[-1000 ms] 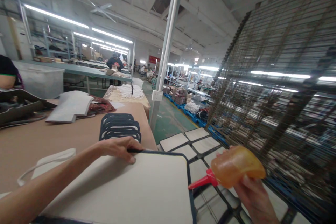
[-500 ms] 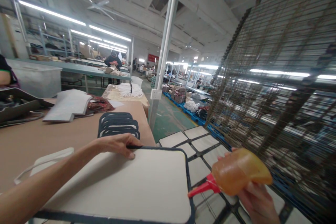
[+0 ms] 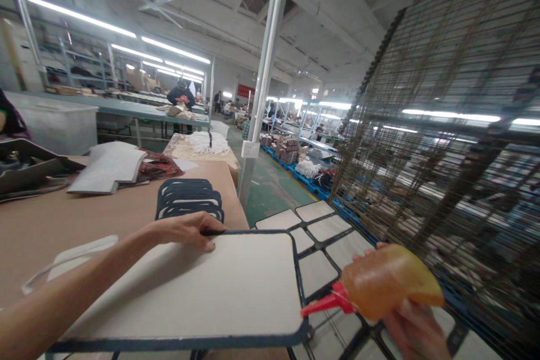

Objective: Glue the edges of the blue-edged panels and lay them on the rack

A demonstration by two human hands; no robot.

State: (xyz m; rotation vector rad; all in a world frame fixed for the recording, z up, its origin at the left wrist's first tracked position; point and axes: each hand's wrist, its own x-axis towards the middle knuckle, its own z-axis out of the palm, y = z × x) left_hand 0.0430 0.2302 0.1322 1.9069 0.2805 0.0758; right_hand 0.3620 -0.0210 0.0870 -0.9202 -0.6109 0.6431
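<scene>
A large cream panel [image 3: 202, 292] with rounded corners and a dark blue edge lies tilted in front of me. My left hand [image 3: 189, 230] grips its far edge, thumb on the cream face and fingers over the rim. In my right hand [image 3: 415, 320] is an amber squeeze bottle [image 3: 388, 281] with a red nozzle [image 3: 323, 302]. The nozzle tip meets the dark border on the panel's right side, close to the near right corner. Part of the right hand is hidden behind the bottle.
Several dark-edged pieces [image 3: 189, 199] are stacked on the brown table [image 3: 126, 214]. More framed cream panels [image 3: 318, 273] lie below to the right. A metal rack [image 3: 422, 140] leans at the right, and a pole [image 3: 264, 67] rises ahead. A person [image 3: 180, 95] works at a far table.
The panel has shifted up and slightly left, showing more of its near edge. The nozzle tip now sits nearer the panel's near right corner. Both grips are the same.
</scene>
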